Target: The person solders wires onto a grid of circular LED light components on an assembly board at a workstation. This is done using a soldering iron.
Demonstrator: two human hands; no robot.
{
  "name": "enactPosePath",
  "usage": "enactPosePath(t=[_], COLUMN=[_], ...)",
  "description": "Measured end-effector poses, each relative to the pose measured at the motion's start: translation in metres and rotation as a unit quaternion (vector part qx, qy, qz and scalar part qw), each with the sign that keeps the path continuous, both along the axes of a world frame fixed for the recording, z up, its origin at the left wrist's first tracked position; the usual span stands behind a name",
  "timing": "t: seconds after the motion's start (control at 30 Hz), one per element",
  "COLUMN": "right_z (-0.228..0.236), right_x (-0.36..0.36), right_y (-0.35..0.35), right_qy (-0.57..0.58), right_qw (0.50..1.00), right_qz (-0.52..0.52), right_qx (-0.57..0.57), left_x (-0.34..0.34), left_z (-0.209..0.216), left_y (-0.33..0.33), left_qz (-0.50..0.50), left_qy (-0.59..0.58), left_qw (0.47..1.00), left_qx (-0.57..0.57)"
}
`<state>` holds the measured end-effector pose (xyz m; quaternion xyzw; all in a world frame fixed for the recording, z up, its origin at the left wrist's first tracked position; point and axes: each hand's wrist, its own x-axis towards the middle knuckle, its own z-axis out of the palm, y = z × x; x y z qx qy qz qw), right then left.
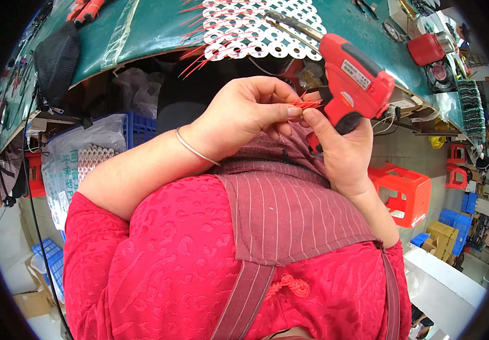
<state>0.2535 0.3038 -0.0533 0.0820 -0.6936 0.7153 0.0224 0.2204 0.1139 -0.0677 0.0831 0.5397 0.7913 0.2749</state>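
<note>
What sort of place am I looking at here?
Probably a small electronics workshop, though I can't be certain: rows of joined white discs and thin red wires lie on a green-topped workbench, and a red plastic gun-shaped tool is in the right hand.

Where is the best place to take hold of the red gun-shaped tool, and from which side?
The red gun-shaped tool is probably best gripped by its handle, from the lower right, the side where the right hand is. The handle, partly hidden, slants downward, while the long barrel points away to the upper left.
</note>
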Motion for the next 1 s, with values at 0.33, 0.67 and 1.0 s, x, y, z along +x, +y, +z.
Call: enactPosePath(t=[0.33, 0.67, 1.0], right_z=[0.001, -0.0037, -0.0058], right_x=[0.0027, 0.0014, -0.0011], right_y=[-0.0016, -0.0041, -0.0016], right_qy=[-0.016, 0.07, 0.138], right_qw=[1.0, 0.994, 0.982], right_qz=[-0.008, -0.028, -0.024], right_qx=[0.02, 0.081, 0.129], left_x=[-0.0016, -0.0014, -0.0006], left_z=[0.0066, 0.0058, 0.003], left_y=[-0.0008, -0.0009, 0.0014], left_qz=[-0.044, -0.032, -0.041], left_qy=[0.017, 0.062, 0.193], left_qw=[0.995, 0.993, 0.96], left_qx=[-0.085, -0.095, -0.198])
